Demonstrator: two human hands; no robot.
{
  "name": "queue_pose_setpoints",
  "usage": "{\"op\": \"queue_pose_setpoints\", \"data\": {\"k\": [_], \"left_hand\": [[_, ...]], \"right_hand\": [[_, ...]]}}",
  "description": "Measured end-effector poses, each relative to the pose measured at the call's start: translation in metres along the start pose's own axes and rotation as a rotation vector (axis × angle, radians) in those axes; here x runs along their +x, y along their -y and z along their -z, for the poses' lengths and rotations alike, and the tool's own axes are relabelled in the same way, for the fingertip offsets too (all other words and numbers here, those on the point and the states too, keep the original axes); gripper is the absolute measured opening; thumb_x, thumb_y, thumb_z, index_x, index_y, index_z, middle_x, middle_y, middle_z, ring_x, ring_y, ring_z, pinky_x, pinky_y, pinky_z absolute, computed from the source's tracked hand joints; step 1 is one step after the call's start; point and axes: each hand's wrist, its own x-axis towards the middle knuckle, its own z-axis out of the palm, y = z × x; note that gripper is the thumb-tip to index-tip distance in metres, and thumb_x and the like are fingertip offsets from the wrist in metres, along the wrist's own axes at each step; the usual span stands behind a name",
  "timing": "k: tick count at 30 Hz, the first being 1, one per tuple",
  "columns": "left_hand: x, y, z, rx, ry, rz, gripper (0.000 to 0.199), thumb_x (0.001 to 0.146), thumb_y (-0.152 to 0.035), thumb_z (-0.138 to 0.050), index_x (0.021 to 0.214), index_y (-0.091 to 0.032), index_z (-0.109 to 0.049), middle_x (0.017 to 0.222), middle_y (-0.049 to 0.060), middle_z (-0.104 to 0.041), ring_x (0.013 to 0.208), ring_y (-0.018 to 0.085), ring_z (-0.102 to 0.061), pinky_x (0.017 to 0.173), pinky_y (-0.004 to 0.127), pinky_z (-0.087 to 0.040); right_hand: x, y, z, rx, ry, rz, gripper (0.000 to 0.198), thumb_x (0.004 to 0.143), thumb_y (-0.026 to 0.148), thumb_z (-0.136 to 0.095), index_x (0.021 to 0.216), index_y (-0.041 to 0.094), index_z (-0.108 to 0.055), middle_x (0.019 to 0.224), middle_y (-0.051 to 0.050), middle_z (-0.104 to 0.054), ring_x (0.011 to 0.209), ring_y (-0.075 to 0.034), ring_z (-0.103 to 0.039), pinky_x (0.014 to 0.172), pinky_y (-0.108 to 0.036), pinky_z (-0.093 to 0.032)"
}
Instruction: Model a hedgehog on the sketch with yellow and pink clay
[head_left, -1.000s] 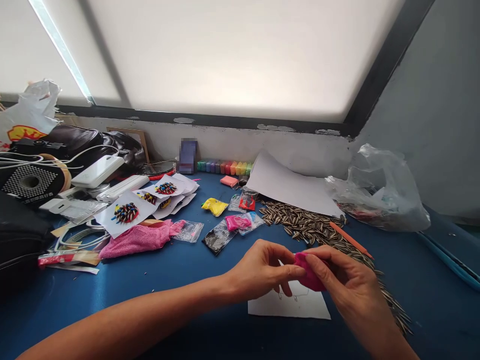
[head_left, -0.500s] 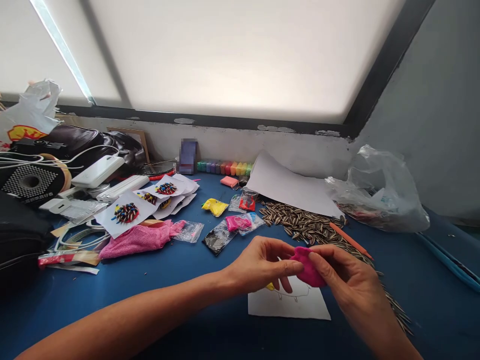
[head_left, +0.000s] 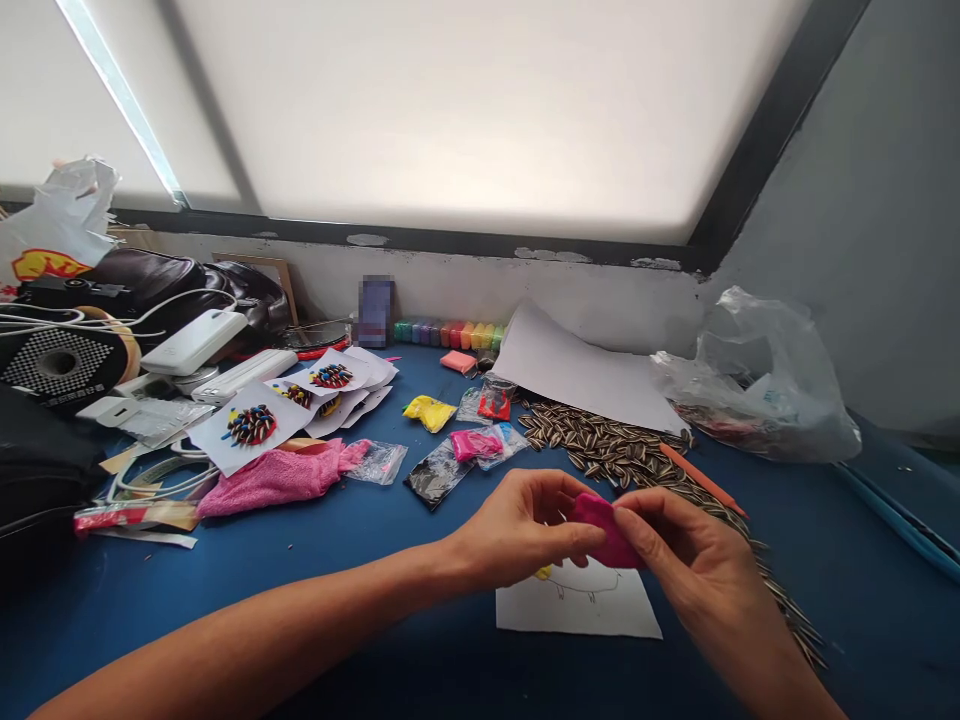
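Note:
A flattened piece of magenta modelling clay (head_left: pixel 611 540) is pinched between both hands, above a white sheet with a drawing (head_left: pixel 577 610). My left hand (head_left: pixel 529 530) grips its left edge between thumb and fingers. At its right side my right hand (head_left: pixel 679 545) pinches it with the thumb in front. The sheet bears a pencil outline with short legs and a bit of yellow clay (head_left: pixel 544 572), partly covered by my left hand. Beyond the hands lie a pink clay packet (head_left: pixel 476 444), a black clay packet (head_left: pixel 437 476) and yellow clay (head_left: pixel 430 412).
Sunflower seeds (head_left: pixel 600 440) spread behind and right of my hands, with an orange pencil-like stick (head_left: pixel 703 482) on them. A plastic bag (head_left: pixel 780 390) stands at right. Finished seed pictures (head_left: pixel 255 425), a pink cloth (head_left: pixel 277 482) and a cable spool (head_left: pixel 64 365) crowd the left.
The fingers of my left hand have curled in closer behind the magenta clay, and the clay's visible shape has shifted slightly. Everything on the table stays put.

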Motion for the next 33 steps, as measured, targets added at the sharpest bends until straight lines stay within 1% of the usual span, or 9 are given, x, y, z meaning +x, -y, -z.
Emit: {"op": "queue_pose_setpoints", "data": {"k": [4,10,14,17,19,22,24,29,33], "left_hand": [[-0.0006,0.0004,-0.0021,-0.028,-0.028,0.022,0.031,0.068,-0.036,-0.077,0.077,-0.011,-0.06,0.067,0.001,-0.062,0.063,0.01,-0.057,0.061,0.023,-0.042],[-0.001,0.0003,-0.0014,-0.031,0.0,0.045,0.029,0.071,-0.035,-0.075,0.078,-0.012,-0.059,0.062,0.0,-0.061,0.057,0.009,-0.056,0.055,0.022,-0.039],[-0.0013,0.0004,-0.0021,-0.056,0.017,0.048,0.035,0.069,-0.038,-0.078,0.081,-0.011,-0.06,0.066,0.001,-0.063,0.058,0.009,-0.058,0.057,0.022,-0.041],[-0.0008,0.0014,-0.0023,-0.053,0.021,0.047,0.047,0.065,-0.041,-0.081,0.096,-0.012,-0.06,0.077,0.003,-0.067,0.059,0.01,-0.06,0.056,0.022,-0.042],[-0.0005,0.0015,-0.0018,-0.04,0.012,0.059,0.05,0.064,-0.046,-0.081,0.094,-0.012,-0.061,0.079,0.003,-0.067,0.059,0.01,-0.06,0.055,0.023,-0.042],[-0.0002,0.0008,-0.0005,-0.037,-0.001,0.068,0.048,0.063,-0.052,-0.08,0.078,-0.011,-0.06,0.068,0.002,-0.064,0.057,0.01,-0.059,0.055,0.023,-0.042],[-0.0001,0.0007,0.0001,-0.045,-0.003,0.064,0.047,0.061,-0.051,-0.081,0.074,-0.011,-0.06,0.064,0.001,-0.062,0.056,0.011,-0.059,0.054,0.023,-0.041],[-0.0002,0.0033,0.0005,-0.044,0.0,0.059,0.044,0.062,-0.047,-0.082,0.076,-0.011,-0.061,0.064,0.001,-0.063,0.055,0.011,-0.059,0.053,0.022,-0.041],[-0.0018,0.0034,0.0004,-0.042,0.08,0.046,0.041,0.066,-0.044,-0.081,0.085,-0.011,-0.066,0.076,0.002,-0.066,0.057,0.009,-0.061,0.054,0.02,-0.042]], "right_hand": [[-0.0037,-0.0015,-0.0022,0.017,0.025,-0.004,0.028,0.082,0.05,-0.065,0.081,0.022,-0.069,0.074,-0.003,-0.073,0.066,-0.019,-0.07,0.063,-0.027,-0.058],[-0.0056,-0.0039,-0.0009,0.049,0.023,-0.055,0.037,0.084,0.054,-0.061,0.098,0.02,-0.068,0.08,-0.004,-0.074,0.069,-0.02,-0.071,0.065,-0.028,-0.059],[-0.0032,-0.0022,-0.0018,0.038,0.051,-0.044,0.034,0.082,0.053,-0.064,0.085,0.02,-0.069,0.074,-0.004,-0.072,0.066,-0.02,-0.07,0.062,-0.028,-0.058],[-0.0012,-0.0001,-0.0008,-0.011,-0.049,-0.021,0.034,0.078,0.056,-0.065,0.075,0.022,-0.067,0.066,-0.002,-0.069,0.058,-0.018,-0.066,0.053,-0.027,-0.056],[-0.0007,0.0011,0.0005,-0.022,-0.091,-0.015,0.034,0.077,0.057,-0.065,0.072,0.023,-0.067,0.064,-0.002,-0.068,0.057,-0.019,-0.065,0.05,-0.026,-0.054],[-0.0015,0.002,0.0018,-0.01,-0.091,-0.002,0.032,0.078,0.056,-0.065,0.073,0.024,-0.069,0.067,-0.002,-0.07,0.06,-0.02,-0.067,0.054,-0.027,-0.056],[-0.0026,0.0023,0.002,-0.019,-0.091,0.015,0.031,0.079,0.055,-0.064,0.076,0.024,-0.07,0.069,-0.003,-0.072,0.062,-0.02,-0.068,0.055,-0.027,-0.057],[-0.0049,0.0019,0.0006,-0.007,-0.029,0.018,0.032,0.081,0.054,-0.064,0.086,0.024,-0.072,0.077,-0.004,-0.075,0.067,-0.019,-0.07,0.059,-0.025,-0.059],[-0.0035,-0.0003,0.0005,0.015,-0.051,0.0,0.029,0.078,0.052,-0.069,0.078,0.023,-0.072,0.069,-0.003,-0.073,0.063,-0.018,-0.069,0.057,-0.024,-0.058]]}}
